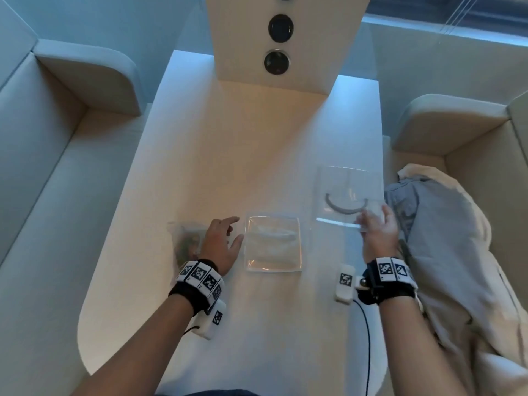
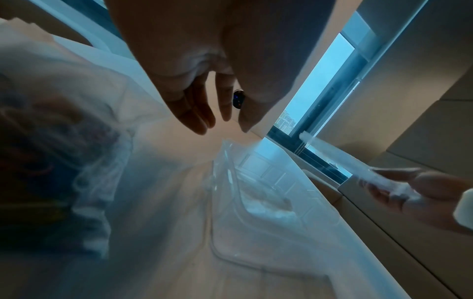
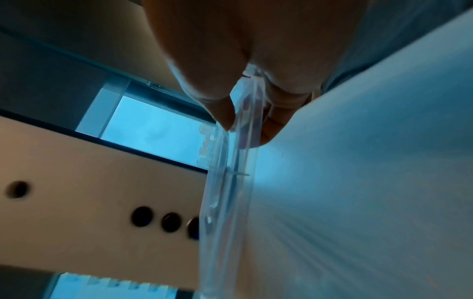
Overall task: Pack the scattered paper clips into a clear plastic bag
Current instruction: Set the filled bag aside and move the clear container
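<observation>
A clear plastic bag (image 1: 185, 238) holding a dark clump of coloured paper clips (image 2: 43, 168) lies on the white table (image 1: 228, 152), just left of my left hand (image 1: 233, 230). That hand hovers with its fingers spread and holds nothing. To its right stands a clear plastic box (image 1: 273, 244) with something pale and crumpled inside. Further right, my right hand (image 1: 374, 221) pinches the near edge of a clear flat lid (image 1: 348, 192) marked with a grey arc; thumb and fingers clamp its rim (image 3: 243, 129). No loose clips are visible on the table.
Pale sofa seats flank the table. Folded blue and cream clothing (image 1: 445, 238) lies on the right seat, close to my right wrist. An upright panel with round black sockets (image 1: 281, 28) stands at the table's far end. A black cable (image 1: 367, 338) trails from my right wrist.
</observation>
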`<state>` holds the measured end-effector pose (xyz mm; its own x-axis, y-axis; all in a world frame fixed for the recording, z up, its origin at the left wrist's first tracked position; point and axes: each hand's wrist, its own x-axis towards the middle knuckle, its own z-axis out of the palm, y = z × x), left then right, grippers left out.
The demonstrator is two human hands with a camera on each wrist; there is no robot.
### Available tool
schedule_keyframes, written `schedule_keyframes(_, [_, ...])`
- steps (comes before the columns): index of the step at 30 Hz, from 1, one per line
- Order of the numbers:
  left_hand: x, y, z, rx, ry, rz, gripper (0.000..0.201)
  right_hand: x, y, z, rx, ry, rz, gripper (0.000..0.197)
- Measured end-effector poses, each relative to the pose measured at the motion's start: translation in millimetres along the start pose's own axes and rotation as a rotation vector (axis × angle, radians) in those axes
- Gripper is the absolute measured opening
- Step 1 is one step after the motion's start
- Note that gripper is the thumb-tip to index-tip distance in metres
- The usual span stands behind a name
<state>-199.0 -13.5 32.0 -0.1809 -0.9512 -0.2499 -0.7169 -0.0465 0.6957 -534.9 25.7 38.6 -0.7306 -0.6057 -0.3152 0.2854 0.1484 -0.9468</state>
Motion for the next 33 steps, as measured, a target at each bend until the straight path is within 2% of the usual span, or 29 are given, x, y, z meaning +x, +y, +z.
schedule_keyframes(2, [-3,1,5,-0.064,0.004,-0.034,0.037,-32,4,17,0.049,-0.149,0.057,0.055])
schedule_keyframes(4, [-6,3,9,-0.107,-0.003,-0.064,0.038,-60,17,30,-0.029,-0.235,0.082,0.052])
schedule_keyframes(10, [-16,10,20,-0.107,-0.040,-0.090,0.048,-103,62,48,-0.244,-0.216,0.137,0.051])
schedule_keyframes(16, [-21,3,33,-0.046,-0.050,-0.080,0.055,-109,69,43,-0.744,-0.171,-0.090,0.050])
schedule_keyframes(19, [-24,4,33,-0.042,-0.044,-0.078,0.052,-107,69,33,-0.919,-0.149,-0.228,0.039])
schedule_keyframes(21, [-25,3,34,-0.052,-0.046,-0.082,0.048,-104,68,30,-0.907,-0.160,-0.212,0.029])
schedule_keyframes(23, [-25,3,34,-0.081,-0.042,-0.107,0.045,-103,66,28,-0.892,-0.160,-0.219,0.027])
schedule_keyframes(27, [-24,5,31,-0.231,0.028,-0.239,0.051,-101,64,23,-0.809,-0.117,-0.097,0.048])
schedule_keyframes(30, [-25,7,31,-0.271,0.060,-0.286,0.045,-97,61,23,-0.826,-0.128,0.003,0.037])
schedule_keyframes(33, [-27,10,34,-0.175,0.095,-0.241,0.036,-95,58,24,-0.835,-0.122,0.020,0.031])
